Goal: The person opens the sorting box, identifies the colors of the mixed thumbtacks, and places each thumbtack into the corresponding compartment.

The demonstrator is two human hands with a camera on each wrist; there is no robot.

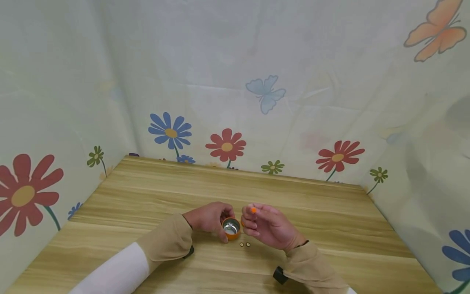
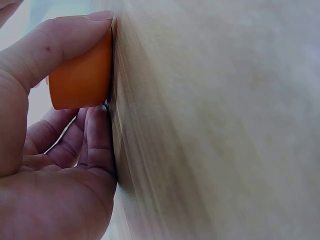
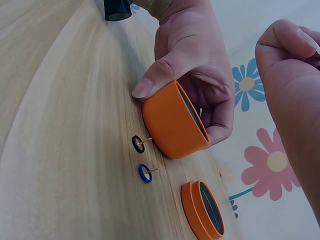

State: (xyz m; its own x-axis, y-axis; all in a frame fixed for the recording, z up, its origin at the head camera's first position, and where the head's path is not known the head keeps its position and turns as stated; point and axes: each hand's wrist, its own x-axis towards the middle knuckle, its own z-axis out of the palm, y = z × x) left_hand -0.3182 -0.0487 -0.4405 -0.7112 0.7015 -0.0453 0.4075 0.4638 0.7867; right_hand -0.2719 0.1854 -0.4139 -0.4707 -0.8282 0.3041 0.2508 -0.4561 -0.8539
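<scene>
- A pale wall sheet (image 1: pixel 205 49) printed with flowers and butterflies stood well beyond the left fingers (image 2: pixel 98 135) and right fingers (image 1: pixel 250 225), and turned forward along both sides.
- The bench (image 1: pixel 312 212), striped wood grain, ran under the fingers. Its back edge met the sheet well ahead of them; its side edges slanted outward, well apart from either hand. Room opened widely left and right of the fingers, and between them and the back edge.
- Tan cuffs (image 1: pixel 167 239) covered both wrists behind the fingers, a black device (image 1: pixel 280 275) showing below the right one.
- The orange cup (image 3: pixel 172 120) sat upright on the bench, mouth up, gripped in the curled left fingers: thumb on the near side, the others around the far side.
- The orange lid (image 3: pixel 191 207) lay on the bench, mostly hidden behind the right fingers in the head view.
- Two pins, one black-ringed (image 3: pixel 137 145), one blue-ringed (image 3: pixel 144 174), stood stem-up just nearer than the fingers.
- The right fingers pinched a small orange piece (image 1: pixel 253 210) above the bench.
</scene>
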